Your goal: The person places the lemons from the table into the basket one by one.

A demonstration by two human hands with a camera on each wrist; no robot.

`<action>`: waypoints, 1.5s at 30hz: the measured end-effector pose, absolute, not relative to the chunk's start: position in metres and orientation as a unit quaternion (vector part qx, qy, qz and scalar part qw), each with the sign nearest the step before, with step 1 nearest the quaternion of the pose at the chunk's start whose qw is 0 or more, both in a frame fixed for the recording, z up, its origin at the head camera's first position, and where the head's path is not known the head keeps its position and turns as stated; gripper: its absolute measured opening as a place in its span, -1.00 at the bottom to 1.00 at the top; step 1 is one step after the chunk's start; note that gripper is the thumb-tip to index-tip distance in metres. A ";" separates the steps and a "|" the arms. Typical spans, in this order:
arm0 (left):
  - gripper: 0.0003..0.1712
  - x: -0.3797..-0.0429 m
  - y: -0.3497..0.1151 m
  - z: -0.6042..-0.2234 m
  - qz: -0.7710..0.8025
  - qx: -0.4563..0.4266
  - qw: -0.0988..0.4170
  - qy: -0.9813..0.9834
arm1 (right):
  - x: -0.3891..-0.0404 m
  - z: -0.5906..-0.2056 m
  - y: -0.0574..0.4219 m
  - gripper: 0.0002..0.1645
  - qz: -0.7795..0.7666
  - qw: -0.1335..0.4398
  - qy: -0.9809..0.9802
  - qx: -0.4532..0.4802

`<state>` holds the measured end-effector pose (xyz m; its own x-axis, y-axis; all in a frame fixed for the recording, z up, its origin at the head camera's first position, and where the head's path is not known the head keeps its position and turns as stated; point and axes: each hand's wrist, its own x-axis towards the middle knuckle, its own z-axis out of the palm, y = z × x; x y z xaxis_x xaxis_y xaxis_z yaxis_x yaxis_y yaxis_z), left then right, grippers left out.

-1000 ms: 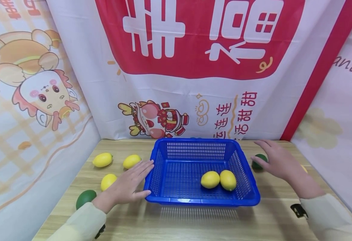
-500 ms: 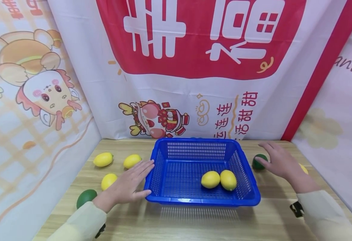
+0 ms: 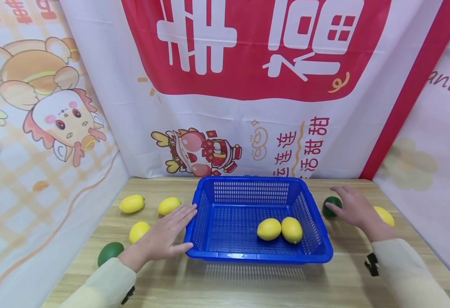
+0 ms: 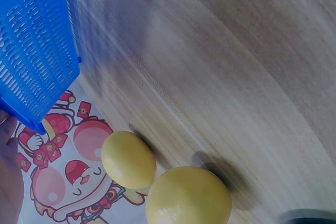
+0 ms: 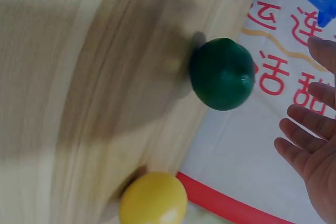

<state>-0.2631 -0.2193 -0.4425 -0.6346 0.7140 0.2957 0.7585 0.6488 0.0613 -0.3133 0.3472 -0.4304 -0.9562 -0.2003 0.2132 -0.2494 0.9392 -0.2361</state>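
My left hand rests with straight fingers on the left rim of a blue plastic basket. Two yellow lemons lie side by side inside it, a left one and a right one. To the right of the basket, my right hand hovers by a dark green round fruit, holding nothing. In the right wrist view, a gap separates the spread fingers from that green fruit. Behind the right wrist sits another lemon, partly hidden.
Left of the basket, several lemons lie on the wooden table, one near the back and one beside my left wrist. A larger green fruit is partly behind my left forearm. Printed cloth hangs behind the table.
My right hand has lowered slightly and its forearm has shifted left, uncovering more of the lemon at the right. The left hand and the basket stay in place.
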 end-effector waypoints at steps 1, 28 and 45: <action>-0.05 -0.263 -0.219 -0.442 -0.090 -0.409 0.123 -0.900 | -0.315 -0.433 0.348 -0.25 0.133 0.091 -0.980 0.114; -0.07 -0.261 -0.219 -0.443 -0.090 -0.414 0.135 -0.896 | -0.335 -0.460 0.351 -0.15 0.174 0.030 -0.982 0.070; -0.06 -0.261 -0.219 -0.442 -0.090 -0.414 0.134 -0.896 | -0.345 -0.475 0.351 -0.12 0.179 0.002 -0.982 0.053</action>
<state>-0.2609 -0.2186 -0.4423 -0.6208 0.7181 0.3145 0.7665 0.6402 0.0511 -0.3450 0.3515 -0.4751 -0.9944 -0.1026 0.0237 -0.1044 0.9300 -0.3523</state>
